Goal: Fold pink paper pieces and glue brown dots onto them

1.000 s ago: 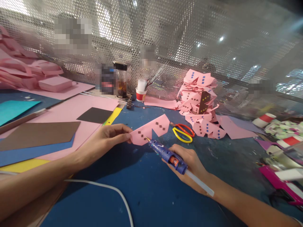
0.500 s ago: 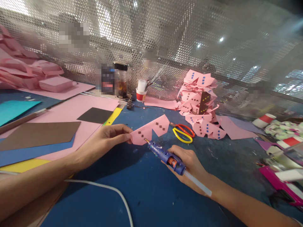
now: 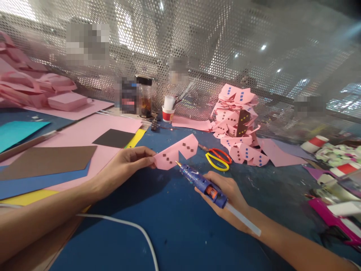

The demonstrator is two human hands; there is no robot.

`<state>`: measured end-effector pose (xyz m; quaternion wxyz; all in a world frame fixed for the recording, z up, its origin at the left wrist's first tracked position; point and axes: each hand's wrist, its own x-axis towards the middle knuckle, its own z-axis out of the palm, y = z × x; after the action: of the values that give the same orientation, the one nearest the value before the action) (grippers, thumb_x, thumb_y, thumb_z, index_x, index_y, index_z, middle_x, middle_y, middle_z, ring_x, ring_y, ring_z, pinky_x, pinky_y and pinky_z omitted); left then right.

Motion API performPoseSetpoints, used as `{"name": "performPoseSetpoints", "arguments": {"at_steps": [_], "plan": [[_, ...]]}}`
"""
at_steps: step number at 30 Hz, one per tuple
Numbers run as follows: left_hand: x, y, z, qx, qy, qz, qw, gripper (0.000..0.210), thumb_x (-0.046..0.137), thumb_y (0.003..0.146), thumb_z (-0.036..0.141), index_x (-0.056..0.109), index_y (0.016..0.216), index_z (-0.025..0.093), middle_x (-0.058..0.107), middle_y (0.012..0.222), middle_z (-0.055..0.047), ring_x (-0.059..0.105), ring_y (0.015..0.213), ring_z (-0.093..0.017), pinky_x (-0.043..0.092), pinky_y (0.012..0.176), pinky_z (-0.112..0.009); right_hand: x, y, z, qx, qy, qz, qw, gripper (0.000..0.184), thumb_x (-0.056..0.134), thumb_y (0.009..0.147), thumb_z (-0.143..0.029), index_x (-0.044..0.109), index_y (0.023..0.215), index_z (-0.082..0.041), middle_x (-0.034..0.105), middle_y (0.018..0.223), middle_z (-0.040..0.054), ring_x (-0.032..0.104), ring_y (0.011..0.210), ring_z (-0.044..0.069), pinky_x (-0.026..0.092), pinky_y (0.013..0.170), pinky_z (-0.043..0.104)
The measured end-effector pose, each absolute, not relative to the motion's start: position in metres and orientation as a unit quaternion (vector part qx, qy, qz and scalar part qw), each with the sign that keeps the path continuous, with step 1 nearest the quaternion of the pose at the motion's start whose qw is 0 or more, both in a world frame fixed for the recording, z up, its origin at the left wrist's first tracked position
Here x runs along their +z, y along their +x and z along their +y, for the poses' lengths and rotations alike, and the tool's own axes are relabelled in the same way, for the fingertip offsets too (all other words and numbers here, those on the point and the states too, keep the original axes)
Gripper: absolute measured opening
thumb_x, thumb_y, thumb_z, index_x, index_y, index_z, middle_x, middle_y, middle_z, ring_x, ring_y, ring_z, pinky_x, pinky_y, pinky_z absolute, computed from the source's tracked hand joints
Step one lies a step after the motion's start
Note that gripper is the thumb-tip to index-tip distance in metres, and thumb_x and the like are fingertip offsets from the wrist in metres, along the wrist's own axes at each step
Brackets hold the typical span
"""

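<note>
My left hand (image 3: 137, 160) pinches the left end of a pink paper piece (image 3: 163, 158), which has a V-shaped notch and small dark squares on its two halves. In my right hand (image 3: 225, 188) is a blue hot glue gun (image 3: 201, 183), a clear glue stick jutting from its back. Its brass nozzle points at the paper's lower edge, near the notch, with a small gap between them. Scissors (image 3: 217, 159) with red and yellow handles lie just beyond the paper's right end.
A tall pile of similar pink pieces (image 3: 235, 120) stands behind the scissors. Coloured paper sheets (image 3: 47, 160) cover the left side. A jar (image 3: 145, 98) and a red-white cup (image 3: 168, 113) stand before the perforated metal screen. A white cord (image 3: 124, 221) crosses the front of the blue table.
The glue gun has drawn back to the right, its nozzle moving off the pink paper piece. The paper has shifted slightly left and up in my left hand.
</note>
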<state>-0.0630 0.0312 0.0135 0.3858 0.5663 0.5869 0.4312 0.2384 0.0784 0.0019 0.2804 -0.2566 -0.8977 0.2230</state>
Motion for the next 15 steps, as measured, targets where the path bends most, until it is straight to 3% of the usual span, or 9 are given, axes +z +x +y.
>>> {"name": "performPoseSetpoints", "arguments": {"at_steps": [9,15], "plan": [[0.012,-0.069,0.037,0.443,0.566,0.606,0.34,0.032,0.063,0.081,0.048,0.071,0.096,0.021,0.073,0.087,-0.002,0.065,0.089,-0.022,0.047,0.084,-0.029,0.019,0.249,0.083,0.112,-0.348,-0.854,0.369,0.015,0.062,0.085,-0.021,0.063,0.1,-0.022,0.067,0.069,-0.0017,0.06,0.055,0.013,0.045,0.055,0.023],[0.025,-0.067,0.034,0.448,0.569,0.628,0.284,0.029,0.062,0.083,0.046,0.071,0.093,0.02,0.073,0.087,0.005,0.063,0.089,-0.019,0.045,0.081,-0.023,0.025,0.296,0.09,-0.001,-0.407,-0.85,0.335,0.016,0.065,0.087,-0.03,0.061,0.102,-0.024,0.067,0.073,-0.0011,0.061,0.058,0.015,0.041,0.056,0.025]]}}
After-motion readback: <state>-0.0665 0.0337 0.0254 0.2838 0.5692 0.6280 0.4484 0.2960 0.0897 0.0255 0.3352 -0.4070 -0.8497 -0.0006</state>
